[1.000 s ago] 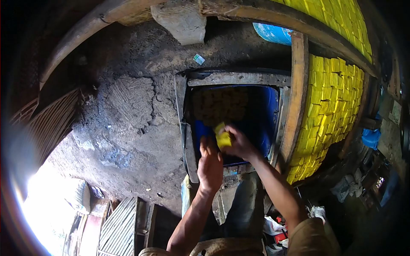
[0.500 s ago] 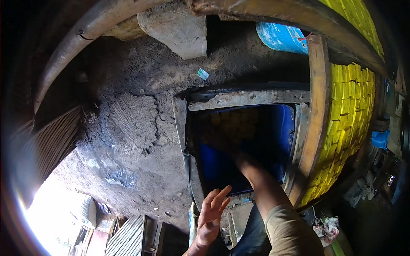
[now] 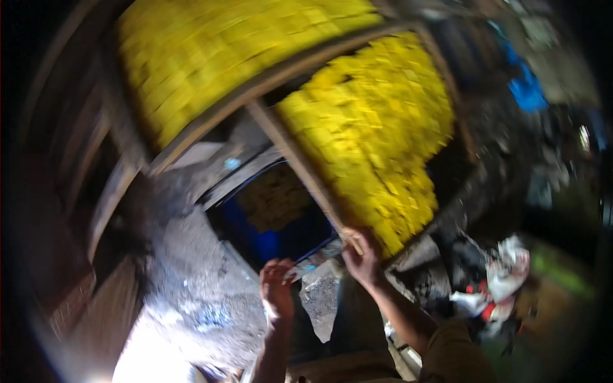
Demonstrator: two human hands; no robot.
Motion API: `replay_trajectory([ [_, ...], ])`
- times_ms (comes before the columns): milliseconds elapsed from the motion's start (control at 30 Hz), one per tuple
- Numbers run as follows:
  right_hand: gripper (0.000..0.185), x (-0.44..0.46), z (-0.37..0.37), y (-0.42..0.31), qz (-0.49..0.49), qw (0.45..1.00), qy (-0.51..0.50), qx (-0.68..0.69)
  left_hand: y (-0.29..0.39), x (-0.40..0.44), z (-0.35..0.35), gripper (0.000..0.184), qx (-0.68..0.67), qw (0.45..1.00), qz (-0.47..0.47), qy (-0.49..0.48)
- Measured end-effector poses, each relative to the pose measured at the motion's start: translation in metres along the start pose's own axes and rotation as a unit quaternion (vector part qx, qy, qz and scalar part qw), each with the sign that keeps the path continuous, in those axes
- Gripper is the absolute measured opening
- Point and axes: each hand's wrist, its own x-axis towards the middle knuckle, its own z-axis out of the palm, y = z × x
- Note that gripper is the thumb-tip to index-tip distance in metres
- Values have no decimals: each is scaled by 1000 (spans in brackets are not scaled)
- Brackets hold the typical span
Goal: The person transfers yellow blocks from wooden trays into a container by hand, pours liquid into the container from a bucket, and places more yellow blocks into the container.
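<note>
My right hand [image 3: 363,256] has its fingers wrapped round the near end of a wooden beam [image 3: 297,150], beside a bed of yellow blocks [image 3: 377,137]. My left hand [image 3: 277,290] is at the near edge of a dark opening lined with blue [image 3: 265,244]; its fingers are loosely bent and apart, with nothing visible in them. Deep in the opening lies a layer of dull yellowish blocks [image 3: 273,199], mostly in shadow. The picture is smeared by motion, so the blocks' exact kind cannot be made out.
Another wooden-framed bed of yellow blocks [image 3: 230,54] lies beyond a long wooden rail [image 3: 268,83]. Rough grey ground [image 3: 191,255] stretches to the left. White and red plastic bags [image 3: 507,271] lie at the right, with a blue item [image 3: 527,89] farther back.
My right arm has come up out of the blue-lined opening, and that hand now grips the beam. My left hand has moved to the opening's edge. The view has swung right towards the yellow blocks.
</note>
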Motion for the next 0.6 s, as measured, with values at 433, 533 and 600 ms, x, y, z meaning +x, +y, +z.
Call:
replay_trajectory([
  [433, 43, 2, -201, 235, 32, 863, 132, -486, -20, 5, 137, 34, 159, 980, -18, -116],
  [533, 35, 0, -206, 229, 139, 917, 115, -357, -40, -3, 163, 33, 159, 979, -32, -123],
  [600, 28, 7, -219, 221, 150, 918, 126, -344, -51, -9, 178, 33, 144, 977, -50, -148],
])
